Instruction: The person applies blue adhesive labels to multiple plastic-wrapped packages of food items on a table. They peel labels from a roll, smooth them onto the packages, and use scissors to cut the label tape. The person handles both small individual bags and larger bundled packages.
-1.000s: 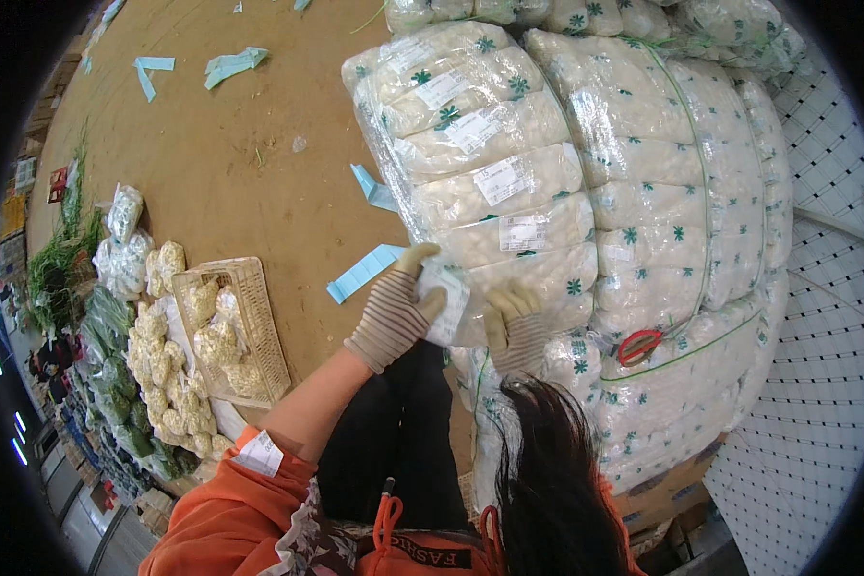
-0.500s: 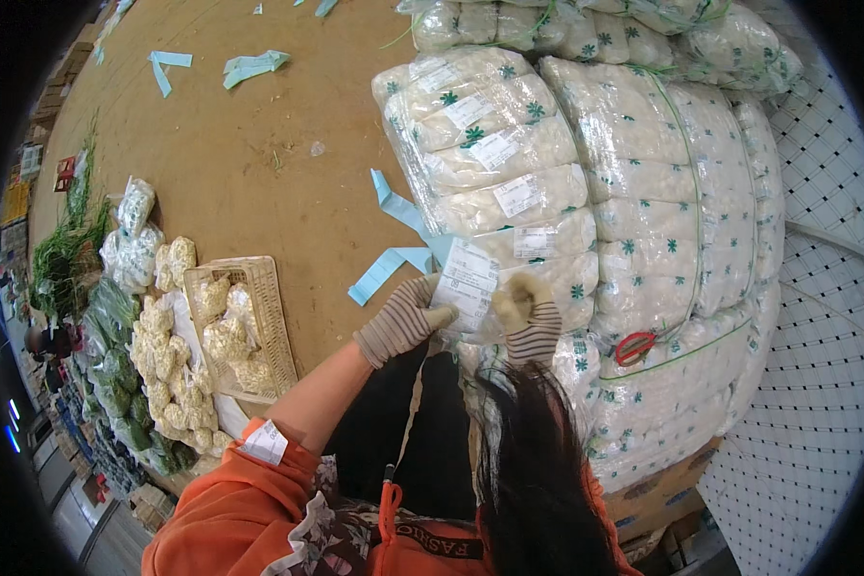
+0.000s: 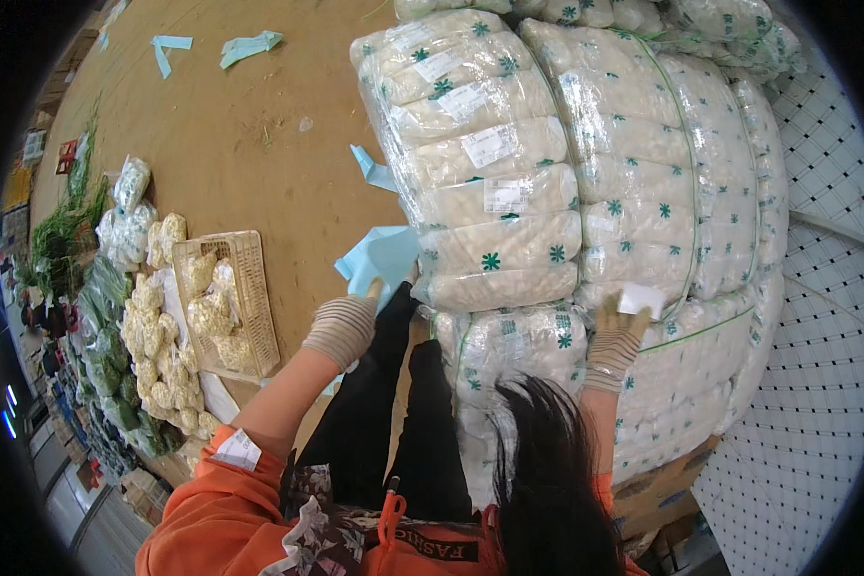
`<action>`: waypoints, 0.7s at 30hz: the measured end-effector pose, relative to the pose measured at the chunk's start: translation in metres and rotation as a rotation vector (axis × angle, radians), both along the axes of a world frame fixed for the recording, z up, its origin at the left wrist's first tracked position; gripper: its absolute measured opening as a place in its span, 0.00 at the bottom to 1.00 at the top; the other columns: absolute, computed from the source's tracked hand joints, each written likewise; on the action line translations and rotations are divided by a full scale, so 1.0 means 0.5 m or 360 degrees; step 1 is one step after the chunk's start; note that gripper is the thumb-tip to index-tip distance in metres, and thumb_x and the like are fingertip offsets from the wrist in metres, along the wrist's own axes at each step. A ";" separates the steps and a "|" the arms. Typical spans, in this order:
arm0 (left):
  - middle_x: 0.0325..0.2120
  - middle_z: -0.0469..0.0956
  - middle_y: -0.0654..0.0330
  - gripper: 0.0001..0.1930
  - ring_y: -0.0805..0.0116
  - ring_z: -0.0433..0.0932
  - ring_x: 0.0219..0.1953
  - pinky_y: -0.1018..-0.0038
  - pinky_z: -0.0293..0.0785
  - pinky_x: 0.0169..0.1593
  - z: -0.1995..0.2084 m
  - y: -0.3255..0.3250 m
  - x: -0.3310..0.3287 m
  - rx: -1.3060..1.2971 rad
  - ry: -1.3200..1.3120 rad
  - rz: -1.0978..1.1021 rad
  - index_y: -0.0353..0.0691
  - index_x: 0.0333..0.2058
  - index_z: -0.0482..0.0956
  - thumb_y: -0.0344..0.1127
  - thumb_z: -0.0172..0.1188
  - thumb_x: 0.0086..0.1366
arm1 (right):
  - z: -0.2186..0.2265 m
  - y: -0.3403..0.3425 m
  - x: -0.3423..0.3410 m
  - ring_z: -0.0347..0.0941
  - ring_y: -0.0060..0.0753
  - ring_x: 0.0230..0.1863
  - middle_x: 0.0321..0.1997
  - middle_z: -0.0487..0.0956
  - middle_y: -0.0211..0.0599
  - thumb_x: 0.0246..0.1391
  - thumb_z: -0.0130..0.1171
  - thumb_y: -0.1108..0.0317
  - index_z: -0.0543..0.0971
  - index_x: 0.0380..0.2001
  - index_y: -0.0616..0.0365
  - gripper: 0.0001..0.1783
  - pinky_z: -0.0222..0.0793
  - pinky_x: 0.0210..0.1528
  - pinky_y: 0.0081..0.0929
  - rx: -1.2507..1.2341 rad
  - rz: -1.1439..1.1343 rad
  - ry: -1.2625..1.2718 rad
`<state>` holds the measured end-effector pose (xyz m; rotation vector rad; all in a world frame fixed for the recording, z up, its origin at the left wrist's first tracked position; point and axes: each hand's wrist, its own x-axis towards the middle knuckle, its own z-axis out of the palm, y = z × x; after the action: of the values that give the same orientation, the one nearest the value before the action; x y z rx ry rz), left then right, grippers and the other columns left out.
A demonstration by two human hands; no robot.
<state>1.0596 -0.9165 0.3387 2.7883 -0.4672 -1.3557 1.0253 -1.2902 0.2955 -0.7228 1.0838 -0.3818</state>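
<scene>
My left hand (image 3: 344, 328), in a striped knitted glove, grips light-blue label backing paper (image 3: 382, 253) that folds and hangs over the floor. Off to the right, my right hand (image 3: 616, 344), gloved the same way, holds a small white label (image 3: 641, 300) at its fingertips, over the bundled packs. Beside the hands stands a large clear-wrapped bundle (image 3: 494, 245) of pale, plump packs with green leaf-like prints. Several printed white labels, one of them a sticker (image 3: 490, 145), lie on its packs. Another white label (image 3: 238, 449) is stuck on my orange left sleeve.
A cream plastic basket (image 3: 267, 305) holds bagged pale-yellow produce. More yellowish bags (image 3: 148, 331), green bagged vegetables (image 3: 115, 379) and loose greens stand at the left. Blue paper scraps (image 3: 251, 46) lie on the brown floor. More bundles (image 3: 634, 144) are stacked at the right.
My hands have parted from the label sheet they held together. The left moved left with the blue backing; the right moved right with a white label. The red scissors no longer show.
</scene>
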 end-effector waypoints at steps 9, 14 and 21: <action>0.33 0.79 0.44 0.26 0.53 0.81 0.35 0.59 0.77 0.31 -0.092 -0.213 0.073 -0.0210 -0.0099 -0.0145 0.42 0.59 0.63 0.31 0.53 0.60 | -0.044 0.306 0.122 0.56 0.42 0.65 0.63 0.62 0.49 0.60 0.44 0.66 0.60 0.60 0.67 0.27 0.48 0.68 0.33 -0.1765 0.1973 -0.0724; 0.30 0.79 0.45 0.17 0.51 0.81 0.35 0.56 0.75 0.31 -0.057 -0.190 0.043 -0.0213 -0.0027 0.0006 0.40 0.48 0.68 0.29 0.52 0.58 | -0.189 0.164 0.100 0.63 0.48 0.61 0.59 0.68 0.52 0.55 0.50 0.70 0.64 0.58 0.65 0.27 0.57 0.64 0.38 -0.1965 0.1708 -0.0435; 0.25 0.78 0.47 0.16 0.49 0.80 0.28 0.58 0.75 0.30 -0.082 -0.174 0.026 -0.0303 -0.0191 0.0057 0.35 0.45 0.68 0.30 0.52 0.57 | -0.112 0.138 0.131 0.70 0.49 0.55 0.54 0.73 0.51 0.56 0.50 0.74 0.71 0.53 0.64 0.20 0.64 0.58 0.34 -0.2177 0.1532 -0.0432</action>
<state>1.0727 -1.0032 0.2976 2.7165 -0.5166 -1.0791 1.0906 -1.2214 0.2396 -2.1881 -0.0266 -0.3188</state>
